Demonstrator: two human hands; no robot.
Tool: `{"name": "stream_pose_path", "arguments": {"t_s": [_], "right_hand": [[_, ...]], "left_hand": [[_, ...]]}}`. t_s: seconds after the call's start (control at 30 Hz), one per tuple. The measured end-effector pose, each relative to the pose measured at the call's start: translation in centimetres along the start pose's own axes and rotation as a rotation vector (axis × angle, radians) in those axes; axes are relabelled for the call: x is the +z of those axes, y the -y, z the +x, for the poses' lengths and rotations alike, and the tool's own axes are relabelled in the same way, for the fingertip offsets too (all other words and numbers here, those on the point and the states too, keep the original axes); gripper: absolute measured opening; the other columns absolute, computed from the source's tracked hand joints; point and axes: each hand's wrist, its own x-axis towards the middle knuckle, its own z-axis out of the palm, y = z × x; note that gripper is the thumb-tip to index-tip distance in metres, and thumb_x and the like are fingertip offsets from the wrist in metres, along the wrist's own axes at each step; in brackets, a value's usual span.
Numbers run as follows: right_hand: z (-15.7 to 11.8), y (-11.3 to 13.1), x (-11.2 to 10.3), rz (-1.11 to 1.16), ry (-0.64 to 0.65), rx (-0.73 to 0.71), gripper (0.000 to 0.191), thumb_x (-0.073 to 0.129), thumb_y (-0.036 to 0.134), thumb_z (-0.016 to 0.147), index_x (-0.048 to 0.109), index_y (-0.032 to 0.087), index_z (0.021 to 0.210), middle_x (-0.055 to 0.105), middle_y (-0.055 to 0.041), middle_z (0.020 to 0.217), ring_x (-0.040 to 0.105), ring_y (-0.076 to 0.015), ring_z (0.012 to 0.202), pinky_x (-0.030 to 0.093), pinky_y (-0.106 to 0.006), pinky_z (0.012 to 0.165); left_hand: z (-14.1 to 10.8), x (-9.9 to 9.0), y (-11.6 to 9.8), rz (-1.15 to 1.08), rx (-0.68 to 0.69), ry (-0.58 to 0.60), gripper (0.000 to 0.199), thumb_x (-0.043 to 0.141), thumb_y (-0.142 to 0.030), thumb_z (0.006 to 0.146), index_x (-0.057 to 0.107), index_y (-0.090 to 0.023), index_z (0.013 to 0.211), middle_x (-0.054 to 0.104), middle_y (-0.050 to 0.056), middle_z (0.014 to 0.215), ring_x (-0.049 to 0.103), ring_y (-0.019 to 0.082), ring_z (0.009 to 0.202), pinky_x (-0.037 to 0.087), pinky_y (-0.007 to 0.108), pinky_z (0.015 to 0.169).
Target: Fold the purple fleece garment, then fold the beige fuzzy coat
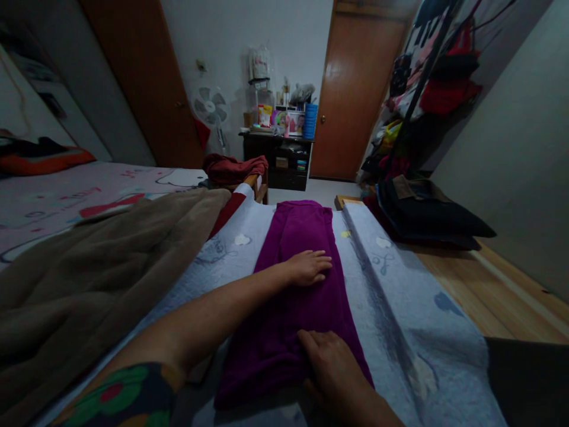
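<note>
A purple cloth garment (pixel 306 231) lies long and narrow on the pale blue patterned bed cover (pixel 400 308), its near end slightly wrinkled. My left hand (pixel 310 267) rests flat on its middle, fingers spread and pointing right. Nearer to me, my right hand (pixel 331 362) touches the lower right part of the cloth. Its thumb is apart from the other fingers, which are partly hidden under the hand, so whether it pinches any fabric is unclear.
A brown blanket (pixel 111 267) spreads at the left. Folded dark clothes (pixel 427 207) are stacked on a wooden surface (pixel 462 284) at the right. Red cloth (pixel 233 169) hangs over a wooden frame beyond the bed. Farther back stand a fan (pixel 211 107) and a black shelf (pixel 284 172).
</note>
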Motion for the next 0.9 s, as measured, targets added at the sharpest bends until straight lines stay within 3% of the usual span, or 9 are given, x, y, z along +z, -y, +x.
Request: {"name": "stream_pose_path", "arguments": {"t_s": [0.17, 0.27, 0.47, 0.67, 0.9], "right_hand": [[0.3, -0.8, -0.8, 0.06, 0.006, -0.011, 0.063, 0.054, 0.016, 0.062, 0.054, 0.021, 0.124, 0.062, -0.0089, 0.124, 0.057, -0.0267, 0.11, 0.042, -0.034, 0.092], [0.3, -1.4, -1.3, 0.105, -0.011, -0.034, 0.065, 0.053, 0.016, 0.062, 0.052, 0.022, 0.127, 0.059, -0.0082, 0.128, 0.055, -0.0258, 0.113, 0.041, -0.033, 0.092], [0.4, -1.4, -4.3, 0.135, 0.019, -0.058, 0.063, 0.053, 0.015, 0.065, 0.051, 0.023, 0.127, 0.061, -0.0072, 0.126, 0.057, -0.0235, 0.111, 0.041, -0.031, 0.091], [0.5, -0.6, -8.9, 0.112, 0.007, -0.077, 0.055, 0.052, 0.014, 0.071, 0.053, 0.022, 0.125, 0.065, -0.0072, 0.115, 0.06, -0.0225, 0.103, 0.041, -0.029, 0.085], [1.4, -0.5, -11.2, 0.08, -0.025, -0.1, 0.047, 0.053, 0.014, 0.073, 0.057, 0.022, 0.119, 0.067, -0.007, 0.112, 0.062, -0.0223, 0.098, 0.043, -0.029, 0.082]], "left_hand": [[1.3, 3.1, 1.0, -0.027, 0.115, 0.022, 0.057, 0.042, -0.047, 0.093, 0.037, -0.023, 0.145, 0.034, 0.009, 0.154, 0.018, 0.026, 0.145, 0.017, 0.052, 0.115], [1.1, 4.0, 1.3, -0.048, 0.131, -0.001, 0.061, 0.042, -0.049, 0.093, 0.034, -0.023, 0.147, 0.031, 0.009, 0.155, 0.016, 0.026, 0.146, 0.014, 0.053, 0.115], [1.1, 3.5, 1.5, -0.094, 0.133, 0.027, 0.064, 0.046, -0.049, 0.09, 0.033, -0.022, 0.147, 0.031, 0.011, 0.155, 0.015, 0.027, 0.146, 0.013, 0.055, 0.115], [1.1, 2.5, 1.9, -0.258, 0.124, 0.172, 0.064, 0.057, -0.038, 0.086, 0.036, -0.023, 0.144, 0.031, 0.01, 0.155, 0.015, 0.029, 0.146, 0.015, 0.059, 0.113], [1.5, 2.1, 2.2, -0.356, 0.121, 0.243, 0.059, 0.058, -0.031, 0.082, 0.045, -0.022, 0.139, 0.036, 0.01, 0.152, 0.019, 0.031, 0.145, 0.013, 0.06, 0.112]]}}
